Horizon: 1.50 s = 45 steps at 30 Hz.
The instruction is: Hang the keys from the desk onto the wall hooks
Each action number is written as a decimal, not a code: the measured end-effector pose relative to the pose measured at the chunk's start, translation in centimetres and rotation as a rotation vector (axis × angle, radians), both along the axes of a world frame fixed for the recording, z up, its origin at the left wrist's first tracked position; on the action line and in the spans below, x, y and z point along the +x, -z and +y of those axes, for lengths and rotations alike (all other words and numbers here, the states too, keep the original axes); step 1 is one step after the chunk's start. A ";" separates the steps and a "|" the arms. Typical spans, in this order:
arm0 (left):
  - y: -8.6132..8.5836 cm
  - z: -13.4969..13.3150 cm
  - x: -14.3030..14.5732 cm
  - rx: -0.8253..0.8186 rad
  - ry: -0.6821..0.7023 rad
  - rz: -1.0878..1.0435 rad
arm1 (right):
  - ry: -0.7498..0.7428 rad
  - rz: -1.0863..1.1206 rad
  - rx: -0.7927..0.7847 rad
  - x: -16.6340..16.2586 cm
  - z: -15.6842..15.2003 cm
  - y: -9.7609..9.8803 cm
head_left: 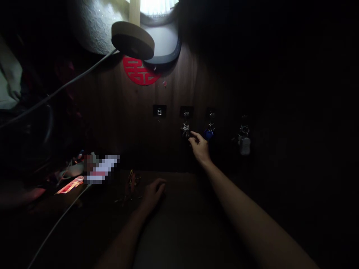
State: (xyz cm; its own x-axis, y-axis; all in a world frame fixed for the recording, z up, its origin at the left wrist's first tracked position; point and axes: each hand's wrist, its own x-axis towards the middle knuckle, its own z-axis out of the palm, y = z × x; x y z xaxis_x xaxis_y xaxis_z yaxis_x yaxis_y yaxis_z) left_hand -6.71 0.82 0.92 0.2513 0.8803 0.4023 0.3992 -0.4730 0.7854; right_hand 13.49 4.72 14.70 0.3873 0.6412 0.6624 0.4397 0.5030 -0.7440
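In the head view, four small black hooks sit on the dark wood wall, and three bunches of keys hang there; the first bunch has a silver tag, the second bunch has a blue fob, the third bunch has a pale fob; the right hand is half closed, its fingertips just beside the first bunch, and I cannot tell if it holds something; the left hand rests loosely curled on the desk, near a small pile of metal pieces.
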 end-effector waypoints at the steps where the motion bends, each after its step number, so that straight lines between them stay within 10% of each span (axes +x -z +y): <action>1: -0.1 0.0 0.0 -0.001 -0.004 0.003 | -0.009 0.008 -0.012 -0.1 -0.4 0.6; 21: -0.6 2.1 -1.9 -0.113 -0.286 -0.445 | -0.148 0.147 -0.337 -1.7 -5.2 13.3; 29: -1.5 0.6 -2.6 -0.023 -0.566 0.235 | -0.189 -0.144 -0.291 -2.3 -5.7 14.4; 34: -1.2 -0.3 -2.4 -0.038 -0.493 0.443 | -0.203 -0.262 -0.312 -2.4 -6.0 14.6; 45: 0.1 0.1 -1.5 -0.143 -0.112 0.183 | -0.273 -0.407 -0.320 -3.3 -6.7 14.5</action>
State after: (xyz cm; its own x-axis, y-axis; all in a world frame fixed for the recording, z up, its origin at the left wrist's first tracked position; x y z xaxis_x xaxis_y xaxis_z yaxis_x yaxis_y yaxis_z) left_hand -8.23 0.96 0.87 0.2062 0.9515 0.2285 0.5849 -0.3070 0.7507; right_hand 10.17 -1.96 0.20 -0.0646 0.8748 0.4801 0.6079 0.4160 -0.6763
